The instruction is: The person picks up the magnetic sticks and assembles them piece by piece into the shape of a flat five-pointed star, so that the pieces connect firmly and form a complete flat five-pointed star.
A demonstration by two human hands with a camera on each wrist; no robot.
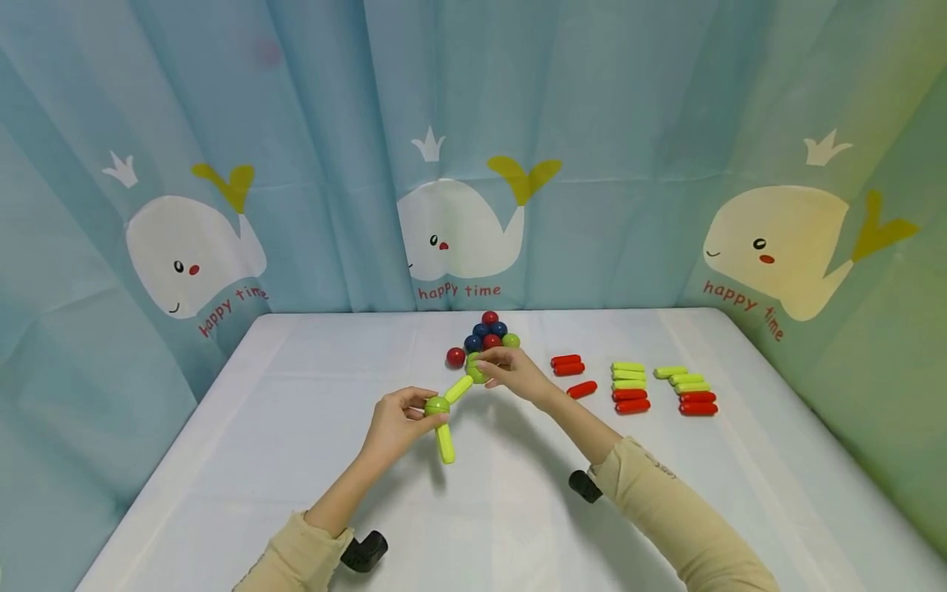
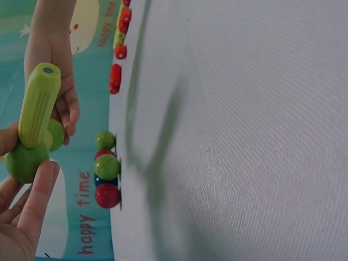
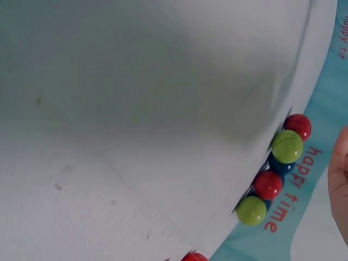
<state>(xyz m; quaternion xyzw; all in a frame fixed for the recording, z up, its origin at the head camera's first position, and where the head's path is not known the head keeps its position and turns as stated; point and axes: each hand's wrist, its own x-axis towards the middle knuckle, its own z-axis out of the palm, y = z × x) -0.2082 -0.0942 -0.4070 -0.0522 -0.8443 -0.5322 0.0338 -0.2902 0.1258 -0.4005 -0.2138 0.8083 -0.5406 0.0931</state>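
Note:
Fingers and thumb of my left hand (image 1: 399, 421) pinch a green ball (image 1: 437, 405). Two yellow-green sticks join this ball: a lower stick (image 1: 445, 444) points down towards me, and an upper stick (image 1: 459, 389) slants up to the right. At the far end of the upper stick is a second green ball (image 1: 477, 372), pinched by my right hand (image 1: 521, 376). In the left wrist view the joined piece is above the table, the near stick (image 2: 39, 106) standing up from its ball (image 2: 26, 163). My right hand shows only at the edge of the right wrist view.
Red, blue and green balls (image 1: 491, 341) cluster at the table's back edge, with a red ball (image 1: 455, 358) to their left. Red sticks (image 1: 568, 369) and yellow-green sticks (image 1: 629, 375) lie in groups on the right. A whale-print curtain (image 1: 325, 205) surrounds the white table (image 1: 296, 395).

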